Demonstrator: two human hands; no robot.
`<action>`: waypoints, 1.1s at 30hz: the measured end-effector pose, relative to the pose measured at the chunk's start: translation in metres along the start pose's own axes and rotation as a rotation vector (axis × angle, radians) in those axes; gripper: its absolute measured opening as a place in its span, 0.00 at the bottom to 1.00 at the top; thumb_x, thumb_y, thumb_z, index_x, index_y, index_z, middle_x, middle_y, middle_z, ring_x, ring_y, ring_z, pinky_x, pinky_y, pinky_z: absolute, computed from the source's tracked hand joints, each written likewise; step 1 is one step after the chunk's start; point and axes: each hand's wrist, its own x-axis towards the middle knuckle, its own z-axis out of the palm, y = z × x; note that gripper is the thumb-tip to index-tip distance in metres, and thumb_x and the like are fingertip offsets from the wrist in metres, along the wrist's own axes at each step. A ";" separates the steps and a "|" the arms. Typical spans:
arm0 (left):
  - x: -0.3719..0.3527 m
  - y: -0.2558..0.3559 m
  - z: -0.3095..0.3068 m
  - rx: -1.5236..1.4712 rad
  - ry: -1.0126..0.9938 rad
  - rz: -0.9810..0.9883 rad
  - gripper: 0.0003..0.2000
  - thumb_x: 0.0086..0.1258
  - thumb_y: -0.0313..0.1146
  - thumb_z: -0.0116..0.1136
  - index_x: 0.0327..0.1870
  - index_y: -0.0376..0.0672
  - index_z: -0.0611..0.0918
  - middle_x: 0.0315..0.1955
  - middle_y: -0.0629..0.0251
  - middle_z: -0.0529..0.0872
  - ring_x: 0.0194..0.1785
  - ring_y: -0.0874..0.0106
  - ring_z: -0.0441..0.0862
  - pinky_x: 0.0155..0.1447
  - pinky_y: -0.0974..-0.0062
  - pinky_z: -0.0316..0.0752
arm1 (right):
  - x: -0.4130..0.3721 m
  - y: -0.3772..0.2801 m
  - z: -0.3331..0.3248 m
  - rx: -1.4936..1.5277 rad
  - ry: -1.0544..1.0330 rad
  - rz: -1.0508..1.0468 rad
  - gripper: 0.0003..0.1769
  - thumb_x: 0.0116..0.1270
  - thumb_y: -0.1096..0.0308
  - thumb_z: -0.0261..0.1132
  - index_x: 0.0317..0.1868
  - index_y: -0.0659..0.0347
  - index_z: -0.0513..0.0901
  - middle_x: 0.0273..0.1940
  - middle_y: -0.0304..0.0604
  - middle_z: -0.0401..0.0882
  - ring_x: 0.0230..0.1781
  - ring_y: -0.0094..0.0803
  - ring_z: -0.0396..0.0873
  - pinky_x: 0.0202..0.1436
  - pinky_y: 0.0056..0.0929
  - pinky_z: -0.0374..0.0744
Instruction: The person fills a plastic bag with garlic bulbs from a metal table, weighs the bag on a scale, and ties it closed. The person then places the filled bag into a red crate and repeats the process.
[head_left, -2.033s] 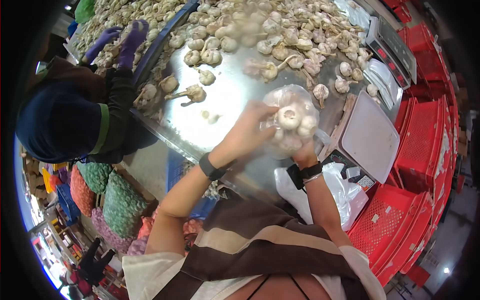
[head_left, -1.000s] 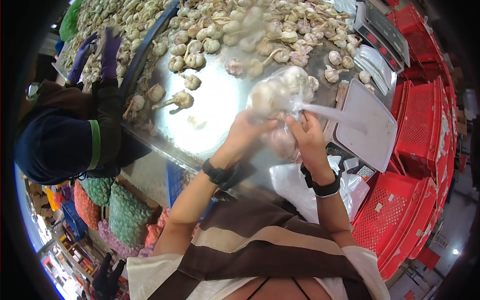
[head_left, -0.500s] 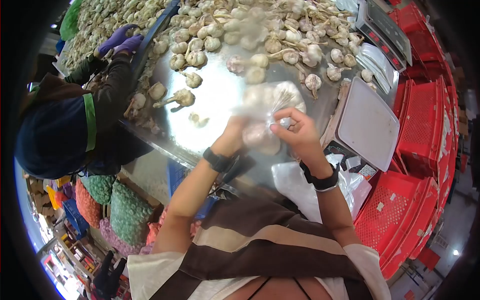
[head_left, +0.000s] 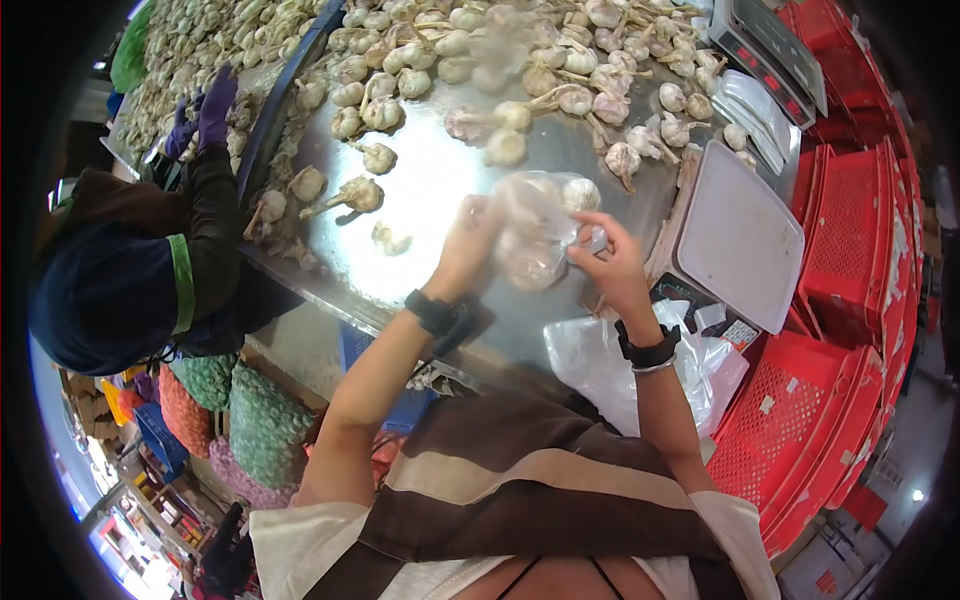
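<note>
A clear plastic bag (head_left: 532, 232) with several garlic bulbs in it is between my two hands, above the metal table (head_left: 420, 165). My left hand (head_left: 470, 240) is at the bag's left side, its fingers blurred and partly merged with the plastic. My right hand (head_left: 608, 255) pinches the bag's gathered neck between thumb and fingertips at the bag's right side. Loose garlic bulbs (head_left: 357, 195) lie on the metal beyond and to the left of the bag.
A scale with a pale tray (head_left: 740, 235) is to the right, near red crates (head_left: 850, 225). White plastic bags (head_left: 600, 365) lie at the table's near edge. A display scale (head_left: 765, 60) stands at the back right. A co-worker in purple gloves (head_left: 213, 110) works at the left.
My right hand has shifted slightly right with the bag's neck, and the bag has turned a little. The co-worker's gloved hands have moved left and apart.
</note>
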 end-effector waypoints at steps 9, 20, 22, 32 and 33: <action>-0.010 0.020 0.005 0.380 0.115 0.234 0.05 0.67 0.30 0.51 0.34 0.37 0.75 0.23 0.75 0.74 0.27 0.86 0.65 0.31 0.87 0.62 | 0.006 -0.009 -0.001 0.203 -0.026 0.048 0.07 0.54 0.79 0.63 0.34 0.66 0.75 0.38 0.36 0.72 0.37 0.17 0.71 0.41 0.17 0.71; -0.004 0.023 -0.004 0.399 0.202 0.220 0.06 0.65 0.26 0.52 0.41 0.38 0.71 0.21 0.75 0.73 0.26 0.85 0.66 0.31 0.87 0.61 | -0.002 -0.003 0.007 -0.300 0.036 -0.534 0.07 0.50 0.82 0.64 0.30 0.64 0.76 0.36 0.40 0.74 0.37 0.27 0.74 0.39 0.21 0.72; -0.004 0.021 -0.005 0.420 0.196 0.214 0.06 0.65 0.26 0.51 0.41 0.38 0.71 0.21 0.74 0.74 0.26 0.85 0.67 0.31 0.87 0.62 | -0.007 -0.008 0.008 -0.298 0.031 -0.490 0.09 0.47 0.82 0.64 0.30 0.62 0.76 0.34 0.41 0.74 0.36 0.31 0.74 0.38 0.22 0.72; -0.020 0.030 -0.008 0.540 0.118 0.321 0.04 0.65 0.24 0.49 0.40 0.37 0.72 0.25 0.73 0.73 0.28 0.85 0.68 0.33 0.87 0.64 | 0.009 0.002 0.012 0.408 0.020 0.020 0.05 0.63 0.71 0.56 0.37 0.63 0.74 0.32 0.38 0.75 0.32 0.24 0.75 0.36 0.24 0.74; -0.022 0.031 -0.009 0.596 0.102 0.350 0.04 0.66 0.24 0.49 0.39 0.37 0.72 0.25 0.73 0.73 0.28 0.85 0.69 0.33 0.87 0.65 | 0.011 -0.002 0.011 0.408 0.017 0.022 0.05 0.63 0.71 0.56 0.37 0.63 0.74 0.32 0.38 0.75 0.32 0.24 0.75 0.36 0.24 0.74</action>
